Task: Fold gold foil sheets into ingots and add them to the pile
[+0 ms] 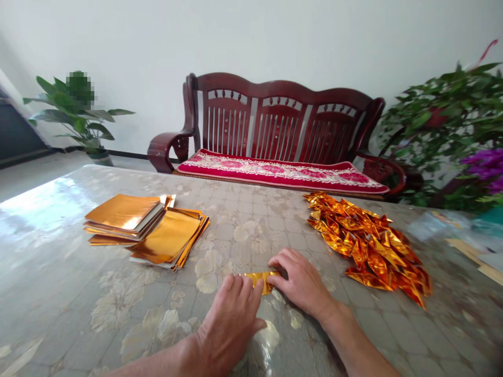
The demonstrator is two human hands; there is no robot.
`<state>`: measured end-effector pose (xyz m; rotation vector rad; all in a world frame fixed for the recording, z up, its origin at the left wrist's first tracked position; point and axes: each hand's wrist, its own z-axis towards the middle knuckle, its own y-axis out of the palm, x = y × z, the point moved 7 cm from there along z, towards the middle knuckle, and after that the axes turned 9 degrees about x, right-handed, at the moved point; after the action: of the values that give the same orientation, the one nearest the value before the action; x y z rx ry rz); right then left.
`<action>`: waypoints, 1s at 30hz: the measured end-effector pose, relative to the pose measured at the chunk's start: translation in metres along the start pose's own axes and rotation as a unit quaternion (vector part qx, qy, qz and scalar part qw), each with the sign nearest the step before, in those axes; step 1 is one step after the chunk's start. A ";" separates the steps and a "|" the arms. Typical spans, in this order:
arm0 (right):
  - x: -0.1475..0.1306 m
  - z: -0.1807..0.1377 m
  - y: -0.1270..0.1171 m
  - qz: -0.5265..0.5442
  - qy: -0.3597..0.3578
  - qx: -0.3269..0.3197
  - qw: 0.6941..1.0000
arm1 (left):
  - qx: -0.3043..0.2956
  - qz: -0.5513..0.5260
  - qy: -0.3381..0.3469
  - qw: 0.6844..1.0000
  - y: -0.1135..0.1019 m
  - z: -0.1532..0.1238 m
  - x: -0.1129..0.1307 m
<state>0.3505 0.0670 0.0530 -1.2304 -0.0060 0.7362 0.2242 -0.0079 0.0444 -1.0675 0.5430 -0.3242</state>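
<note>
A small strip of folded gold foil paper (262, 281) lies low at the middle of the table, between my two hands. Over its left end are the fingers of my left hand (231, 319), bent and pressing down, with the thumb apart below. My right hand (301, 283) curls at the other end, thumb and fingers closed on that edge. Part of the strip is hidden under the fingers. To the left rest two stacks of flat gold foil sheets, a back stack (121, 213) and a front stack (171, 238). A heap of folded foil pieces (365, 246) spreads to the right.
The table (236, 209) has a glossy flower-patterned cover. Clear plastic wrapping (440, 225) and pale strips (471, 256) lie at its right edge. Beyond stands a dark red wooden bench (277, 125) with a red floral cushion (275, 170). Potted plants flank it.
</note>
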 end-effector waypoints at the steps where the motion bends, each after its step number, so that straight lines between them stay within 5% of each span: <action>1: 0.000 0.000 0.000 -0.003 0.010 -0.003 1.000 | 0.005 0.011 -0.002 1.000 0.000 -0.001 0.002; 12: 0.002 -0.004 0.006 0.046 0.092 -0.045 0.994 | -0.009 -0.070 0.005 0.998 0.006 0.002 0.010; 16: 0.002 -0.003 -0.001 0.134 0.101 0.067 0.983 | -0.031 -0.187 -0.048 0.981 0.007 0.011 -0.008; 20: -0.027 -0.006 -0.026 0.110 -0.065 0.226 0.966 | 0.010 -0.399 -0.168 0.901 0.005 0.019 -0.032; 25: -0.065 -0.018 -0.026 0.039 -0.248 0.227 0.941 | 0.054 -0.546 -0.312 0.776 0.017 0.017 -0.046; 30: -0.081 -0.024 -0.017 -0.013 -0.305 0.230 0.924 | 0.004 -0.544 -0.349 0.763 0.028 0.025 -0.047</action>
<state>0.3055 0.0034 0.0891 -0.5188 -0.3446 1.0074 0.1993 0.0469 0.0410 -1.3052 -0.8293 -0.8814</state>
